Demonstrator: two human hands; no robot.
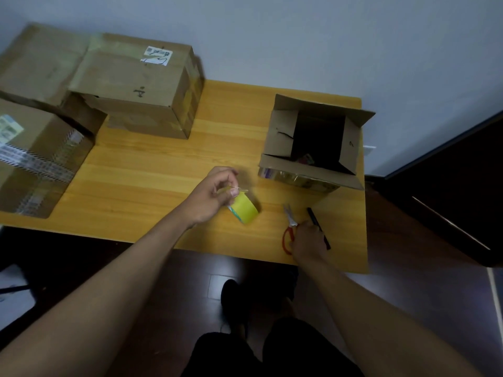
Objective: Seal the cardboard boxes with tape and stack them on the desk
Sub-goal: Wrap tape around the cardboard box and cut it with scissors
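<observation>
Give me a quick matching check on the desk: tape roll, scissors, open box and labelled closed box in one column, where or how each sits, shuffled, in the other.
Things:
1. tape roll
2. scissors
3. open box
4. labelled closed box

Places or states:
A. far left part of the desk, flaps shut
B. at the right hand, red handles toward the near edge
C. right side of the desk, flaps up, inside dark
D. held by the left hand, yellow

Pairs: 1-D, 2-B, 3-C, 4-A
</observation>
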